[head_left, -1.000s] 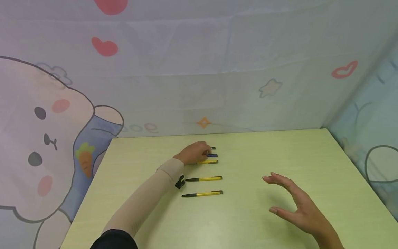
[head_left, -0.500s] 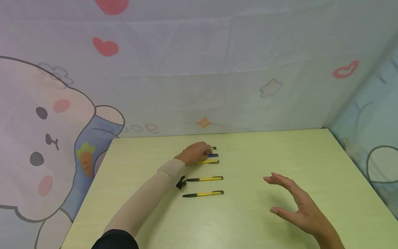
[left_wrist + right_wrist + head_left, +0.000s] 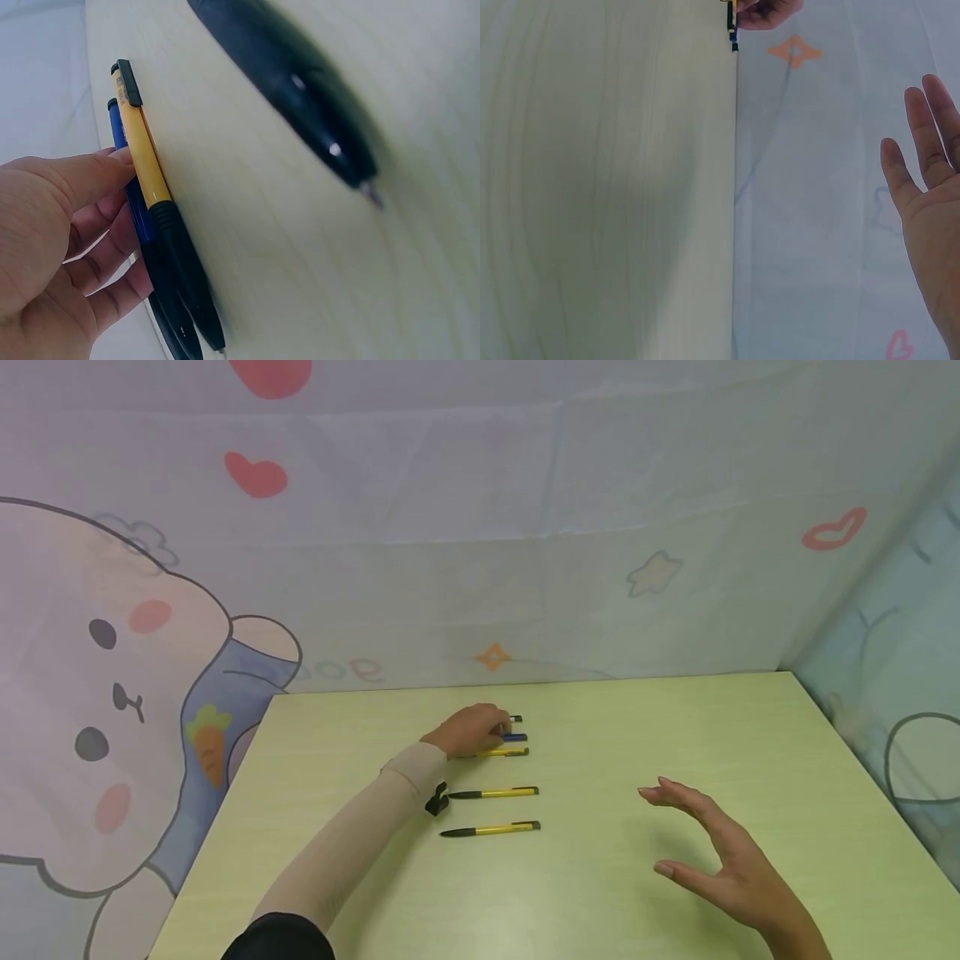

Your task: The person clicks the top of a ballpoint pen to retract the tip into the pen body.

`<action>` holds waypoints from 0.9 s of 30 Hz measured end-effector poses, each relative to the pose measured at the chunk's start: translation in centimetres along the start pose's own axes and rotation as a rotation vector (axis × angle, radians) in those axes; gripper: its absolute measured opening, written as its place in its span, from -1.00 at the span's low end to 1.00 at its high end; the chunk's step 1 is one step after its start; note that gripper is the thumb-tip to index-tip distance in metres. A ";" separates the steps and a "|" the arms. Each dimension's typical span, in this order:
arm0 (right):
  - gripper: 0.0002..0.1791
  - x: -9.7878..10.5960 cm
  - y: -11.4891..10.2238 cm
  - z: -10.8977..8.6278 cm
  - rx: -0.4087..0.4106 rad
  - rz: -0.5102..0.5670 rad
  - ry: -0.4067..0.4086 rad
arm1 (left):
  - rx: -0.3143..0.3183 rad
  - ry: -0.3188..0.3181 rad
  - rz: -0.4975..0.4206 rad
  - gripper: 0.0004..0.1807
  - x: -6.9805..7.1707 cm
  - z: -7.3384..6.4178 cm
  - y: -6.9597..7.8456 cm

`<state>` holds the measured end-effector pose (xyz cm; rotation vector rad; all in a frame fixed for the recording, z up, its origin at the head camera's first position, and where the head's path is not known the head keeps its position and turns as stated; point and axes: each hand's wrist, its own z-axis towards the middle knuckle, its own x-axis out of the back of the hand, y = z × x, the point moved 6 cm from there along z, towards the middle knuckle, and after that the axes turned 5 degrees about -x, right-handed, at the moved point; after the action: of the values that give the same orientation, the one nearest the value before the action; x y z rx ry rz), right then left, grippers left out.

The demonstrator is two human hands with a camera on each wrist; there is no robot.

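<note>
My left hand [image 3: 471,730] is at the far part of the table, over a row of pens lying side by side. Its thumb and fingers pinch a blue pen [image 3: 139,214] with a black grip. Right beside that, a yellow pen [image 3: 152,169] overlaps it in the left wrist view. Beyond the blue one, the end of another pen [image 3: 516,718] shows, the rest hidden by the hand. Nearer lie two more yellow pens, a middle pen [image 3: 495,792] and a front pen [image 3: 491,829]. My right hand [image 3: 723,860] hovers at the right, fingers spread from the thumb, holding nothing.
The pale table [image 3: 630,718] ends at the back against a printed cloth [image 3: 450,568] with hearts and a bear. Another cloth [image 3: 900,635] hangs along the right side. A black clip [image 3: 437,799] is on the left sleeve.
The blue pen has shifted very slightly toward the yellow pen beside it, with the left hand at it. The right hand stays nearly still.
</note>
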<state>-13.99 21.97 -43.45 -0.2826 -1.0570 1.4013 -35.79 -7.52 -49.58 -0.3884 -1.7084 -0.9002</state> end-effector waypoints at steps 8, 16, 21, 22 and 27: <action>0.01 0.0 -2.3 1.4 0.016 -0.022 0.003 | 0.029 0.041 -0.013 -0.71 1.2 -0.8 0.0; -0.03 0.0 -3.2 2.9 0.062 -0.029 -0.009 | 0.027 0.074 -0.002 -0.72 2.1 -1.4 0.0; 0.00 -0.1 -3.2 3.3 0.034 -0.040 -0.017 | 0.024 0.106 -0.020 -0.73 2.5 -1.8 -0.1; 0.01 -0.1 -3.2 3.4 0.031 -0.041 -0.018 | 0.024 0.112 -0.026 -0.73 2.6 -1.9 0.0; 0.02 -0.3 -3.2 3.9 0.019 -0.052 -0.022 | 0.028 0.134 -0.061 -0.73 3.0 -2.3 0.3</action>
<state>-14.71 19.41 -39.14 -0.2254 -1.0616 1.3701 -35.07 -9.62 -46.45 -0.2527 -1.6155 -0.9252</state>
